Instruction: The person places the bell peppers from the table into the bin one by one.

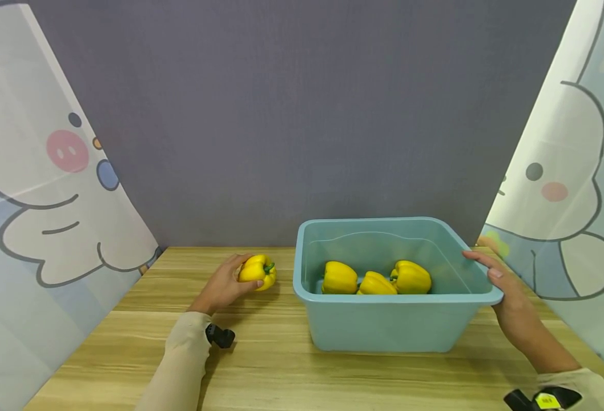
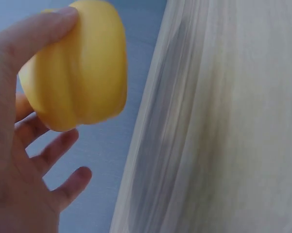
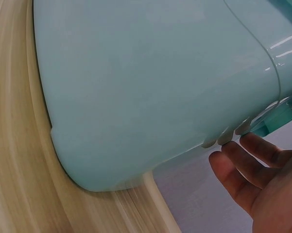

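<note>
My left hand (image 1: 230, 283) grips a yellow bell pepper (image 1: 257, 272) with a green stem, left of the bin. In the left wrist view the thumb lies across the bell pepper (image 2: 82, 68), which appears raised off the table, and two fingertips stand apart from it. A light blue plastic bin (image 1: 384, 325) stands upright with several yellow bell peppers (image 1: 339, 278) inside; its front wall partly hides them. My right hand (image 1: 512, 302) holds the bin's right rim, thumb on top. In the right wrist view, fingertips (image 3: 228, 158) meet the outer side of the bin (image 3: 150, 92).
The wood-grain table (image 1: 261, 371) runs back to a dark grey panel (image 1: 302, 125). Cartoon-printed sheets (image 1: 19, 240) stand along the left and right sides. A small black device (image 1: 220, 336) sits on the left wrist, another black device (image 1: 564, 395) on the right.
</note>
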Motion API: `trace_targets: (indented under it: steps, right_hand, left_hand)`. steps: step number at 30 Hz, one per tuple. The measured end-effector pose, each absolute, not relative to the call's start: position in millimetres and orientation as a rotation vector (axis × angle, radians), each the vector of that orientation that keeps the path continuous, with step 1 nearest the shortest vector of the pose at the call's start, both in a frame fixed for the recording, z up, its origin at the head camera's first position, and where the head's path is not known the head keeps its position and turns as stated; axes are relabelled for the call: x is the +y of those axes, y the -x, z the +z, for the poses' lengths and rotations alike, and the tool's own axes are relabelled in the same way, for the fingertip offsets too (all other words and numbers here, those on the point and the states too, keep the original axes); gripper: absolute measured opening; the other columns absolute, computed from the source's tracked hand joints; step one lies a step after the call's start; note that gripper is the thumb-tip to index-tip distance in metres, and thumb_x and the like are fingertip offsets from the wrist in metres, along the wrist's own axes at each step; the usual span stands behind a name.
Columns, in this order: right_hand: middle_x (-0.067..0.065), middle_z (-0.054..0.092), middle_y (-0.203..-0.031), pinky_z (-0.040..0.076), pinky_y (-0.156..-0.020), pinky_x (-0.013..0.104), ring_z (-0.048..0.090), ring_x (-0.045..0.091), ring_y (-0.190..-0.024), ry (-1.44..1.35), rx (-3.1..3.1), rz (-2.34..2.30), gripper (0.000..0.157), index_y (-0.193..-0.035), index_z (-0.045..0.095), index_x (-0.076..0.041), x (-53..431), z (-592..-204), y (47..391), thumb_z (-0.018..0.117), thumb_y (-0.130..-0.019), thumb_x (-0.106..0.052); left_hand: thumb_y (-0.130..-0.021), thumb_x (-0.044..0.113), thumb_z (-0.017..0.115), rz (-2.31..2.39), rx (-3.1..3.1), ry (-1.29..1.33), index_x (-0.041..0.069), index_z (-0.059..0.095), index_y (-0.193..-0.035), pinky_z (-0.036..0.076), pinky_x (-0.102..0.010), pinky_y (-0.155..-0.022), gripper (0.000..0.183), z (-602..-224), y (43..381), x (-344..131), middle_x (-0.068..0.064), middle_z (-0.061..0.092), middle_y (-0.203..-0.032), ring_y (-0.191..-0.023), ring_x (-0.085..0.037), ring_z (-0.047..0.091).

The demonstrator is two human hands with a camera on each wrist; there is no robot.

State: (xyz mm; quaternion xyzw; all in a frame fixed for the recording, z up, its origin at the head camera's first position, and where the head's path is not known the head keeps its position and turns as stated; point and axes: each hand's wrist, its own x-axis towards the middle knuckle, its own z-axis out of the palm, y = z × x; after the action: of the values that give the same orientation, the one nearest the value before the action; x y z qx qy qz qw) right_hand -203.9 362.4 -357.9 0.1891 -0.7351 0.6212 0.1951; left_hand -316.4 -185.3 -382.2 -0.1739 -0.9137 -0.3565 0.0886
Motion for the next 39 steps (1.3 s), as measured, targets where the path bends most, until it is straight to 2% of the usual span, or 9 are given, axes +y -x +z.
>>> trace_targets:
  steps: [7,15,26,33,39]
  right_hand:
    - [-0.002,0.041,-0.144,0.040,-0.075,0.024,0.044,0.016,-0.108,-0.547,-2.052,1.761,0.049,-0.146,0.048,-0.007,363,-359,204,0.022,-0.107,-0.020]
    - [-0.001,0.041,-0.144,0.039,-0.075,0.024,0.043,0.016,-0.109,-0.553,-2.046,1.770,0.048,-0.146,0.047,-0.007,362,-358,204,0.021,-0.107,-0.020]
    - [-0.001,0.042,-0.143,0.039,-0.076,0.024,0.044,0.016,-0.108,-0.562,-2.030,1.778,0.048,-0.146,0.047,-0.006,363,-359,204,0.021,-0.108,-0.019]
    - [-0.002,0.041,-0.144,0.039,-0.076,0.024,0.043,0.015,-0.109,-0.593,-2.046,1.760,0.048,-0.147,0.046,-0.007,365,-359,205,0.020,-0.108,-0.019]
    - [-0.002,0.042,-0.144,0.039,-0.075,0.024,0.043,0.016,-0.109,-0.575,-2.037,1.766,0.048,-0.147,0.046,-0.006,363,-358,204,0.021,-0.108,-0.019]
  left_hand:
    - [-0.083,0.046,0.079,-1.172,-2.772,0.532,0.017,0.046,-0.150,0.040,-0.057,-0.103,0.079,-382,315,-184,-0.005,0.046,-0.148,-0.131,-0.030,0.047]
    - [-0.085,0.051,0.076,-1.272,-2.759,0.501,0.016,0.045,-0.151,0.033,-0.061,-0.108,0.081,-380,314,-183,-0.007,0.044,-0.151,-0.138,-0.033,0.040]
    - [-0.084,0.049,0.079,-1.325,-2.634,0.564,0.028,0.049,-0.148,0.026,-0.069,-0.108,0.074,-368,313,-177,-0.001,0.045,-0.151,-0.142,-0.032,0.035]
    - [-0.083,0.051,0.080,-1.267,-2.577,0.647,0.034,0.049,-0.146,0.028,-0.067,-0.107,0.072,-357,309,-168,0.005,0.049,-0.146,-0.138,-0.027,0.041]
    - [-0.083,0.045,0.081,-1.276,-2.537,0.670,0.038,0.050,-0.144,0.028,-0.065,-0.108,0.069,-348,305,-162,0.011,0.050,-0.143,-0.136,-0.020,0.041]
